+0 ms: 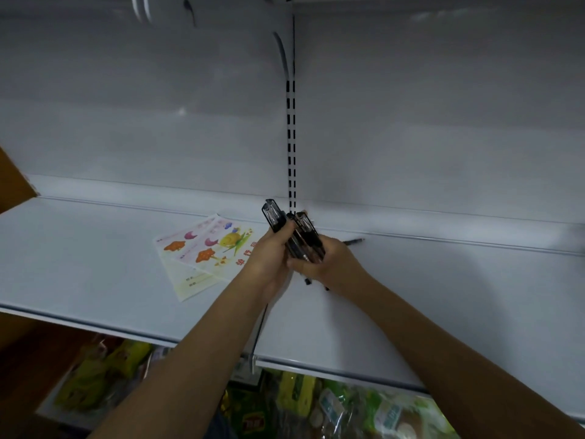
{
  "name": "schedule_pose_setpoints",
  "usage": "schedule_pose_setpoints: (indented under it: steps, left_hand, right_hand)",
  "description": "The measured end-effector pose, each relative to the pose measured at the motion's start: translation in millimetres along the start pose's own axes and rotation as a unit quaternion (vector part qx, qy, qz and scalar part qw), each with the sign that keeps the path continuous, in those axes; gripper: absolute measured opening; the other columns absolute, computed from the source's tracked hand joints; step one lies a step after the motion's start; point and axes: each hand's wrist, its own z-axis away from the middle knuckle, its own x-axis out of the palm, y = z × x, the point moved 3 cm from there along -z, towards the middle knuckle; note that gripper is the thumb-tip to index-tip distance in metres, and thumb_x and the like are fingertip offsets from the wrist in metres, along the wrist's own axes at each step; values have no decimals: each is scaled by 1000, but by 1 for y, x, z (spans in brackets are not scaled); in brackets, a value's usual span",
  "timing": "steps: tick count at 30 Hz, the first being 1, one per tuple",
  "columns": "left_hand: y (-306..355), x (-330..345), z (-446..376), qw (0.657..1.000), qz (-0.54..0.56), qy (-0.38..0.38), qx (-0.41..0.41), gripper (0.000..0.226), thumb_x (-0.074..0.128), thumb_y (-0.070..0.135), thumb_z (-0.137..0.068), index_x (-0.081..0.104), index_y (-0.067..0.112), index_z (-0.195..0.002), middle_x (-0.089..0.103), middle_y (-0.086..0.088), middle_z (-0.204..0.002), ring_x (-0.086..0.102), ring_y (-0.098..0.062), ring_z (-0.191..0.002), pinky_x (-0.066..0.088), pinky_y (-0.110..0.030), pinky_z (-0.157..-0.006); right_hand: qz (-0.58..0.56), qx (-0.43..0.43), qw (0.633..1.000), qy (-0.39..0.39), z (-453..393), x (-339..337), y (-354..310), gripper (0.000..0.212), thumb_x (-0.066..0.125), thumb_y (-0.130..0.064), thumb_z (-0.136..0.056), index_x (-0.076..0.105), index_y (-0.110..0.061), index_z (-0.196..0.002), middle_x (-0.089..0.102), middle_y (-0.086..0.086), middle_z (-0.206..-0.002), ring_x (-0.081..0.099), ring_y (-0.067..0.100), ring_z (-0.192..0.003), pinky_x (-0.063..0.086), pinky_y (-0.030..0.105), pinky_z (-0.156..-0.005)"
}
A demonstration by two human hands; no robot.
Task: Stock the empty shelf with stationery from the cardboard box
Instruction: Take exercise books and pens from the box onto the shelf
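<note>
Both my hands hold a bundle of black pens [296, 231] upright over the middle of the white shelf [95, 274]. My left hand [272, 258] grips the bundle from the left, my right hand [326, 261] from the right and below. A single black pen [354, 241] lies on the shelf just right of my hands. Two thin exercise books [205, 251] with colourful cartoon covers lie overlapping on the shelf to the left of my hands. A brown cardboard box flap [14, 182] shows at the far left edge.
A slotted upright [291, 147] runs down the white back panel behind my hands. Below the shelf's front edge sits a lower shelf with yellow and green packaged goods [300, 403].
</note>
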Motion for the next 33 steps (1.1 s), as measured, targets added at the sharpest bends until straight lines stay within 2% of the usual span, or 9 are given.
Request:
schedule_pose_setpoints:
  steps: [3,6,10,13,17,20,23,27,33]
  left_hand:
    - [-9,-3,-5,999,-28,-1,-30,47,39,37,-105,49,8,-141,62,-13,-132,59,-22,-121,41,-38,-110]
    - [-5,-6,-2,997,-71,-17,-20,64,40,55,-100,49,7,-142,58,-7,-139,51,-16,-132,33,-35,-116]
    - [13,-19,2,973,-211,63,67,50,31,54,-103,56,18,-129,58,1,-136,51,-14,-128,35,-38,-114]
    - [12,-28,5,915,-380,52,125,38,37,57,-97,57,29,-115,59,10,-120,54,-9,-112,40,-34,-103]
    - [-8,-29,14,785,-575,31,228,32,42,42,-103,56,20,-120,60,4,-115,55,-16,-105,38,-29,-84]
    - [-22,-31,12,680,-676,-6,284,38,42,45,-97,55,19,-124,60,2,-119,54,-19,-111,40,-40,-101]
    - [-27,-20,14,664,-689,-17,288,37,43,41,-95,54,20,-124,58,3,-119,53,-21,-111,39,-45,-103]
    - [-40,0,18,664,-682,-26,305,43,46,40,-94,55,14,-127,59,-4,-121,55,-26,-111,43,-38,-96]
    - [-69,45,9,634,-747,-16,199,61,34,48,-98,34,16,-150,28,-17,-156,23,-38,-144,23,-51,-115]
  right_hand:
    - [24,12,1000,-4,-1,-3,2,20,74,-12,-77,56,-15,-69,53,-5,-56,49,9,-47,44,26,-51]
    - [67,34,997,11,-3,-8,5,32,71,-18,-80,47,-19,-60,47,-8,-52,40,4,-44,34,17,-48]
    - [-1,55,998,43,-2,-26,5,31,65,-31,-91,55,-19,-64,59,-8,-56,58,3,-54,42,12,-54]
    - [-129,9,990,52,1,-45,0,22,59,-17,-95,54,-11,-75,58,-2,-65,52,8,-59,44,14,-60]
    - [-170,4,985,16,14,-51,15,17,59,2,-91,53,-10,-80,55,-1,-71,54,6,-62,44,17,-65]
    - [-114,35,992,43,23,-53,23,21,63,1,-89,55,-15,-78,61,-1,-69,58,7,-60,46,19,-63]
    - [-43,84,990,106,36,-65,25,13,65,-18,-90,55,-15,-83,63,4,-69,54,13,-51,47,26,-54]
    - [155,127,957,209,66,-116,40,35,66,-47,-87,53,-17,-74,57,-3,-66,53,14,-61,41,30,-60]
    - [413,276,814,302,132,-235,72,45,43,-49,-99,55,-6,-107,64,12,-101,62,32,-91,41,34,-69]
